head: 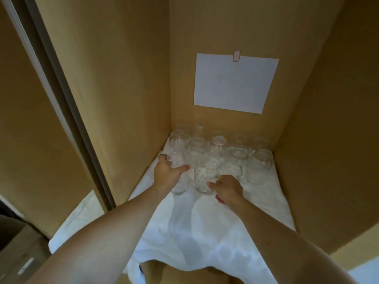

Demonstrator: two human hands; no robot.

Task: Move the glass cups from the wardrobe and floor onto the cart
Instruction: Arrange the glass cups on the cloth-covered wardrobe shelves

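While left hand (171, 173) grips front glass cup (178, 160), right hand (227, 188) touches neighbouring cup (205, 177), fingers loose; more cups (238, 154) crowd behind.

Roughly a dozen glass cups (218, 148), hard to count exactly. One white cloth (205, 232), one paper sheet (235, 83), two hands.

White cloth (205, 232) on shelf, paper sheet (233, 83) clipped behind
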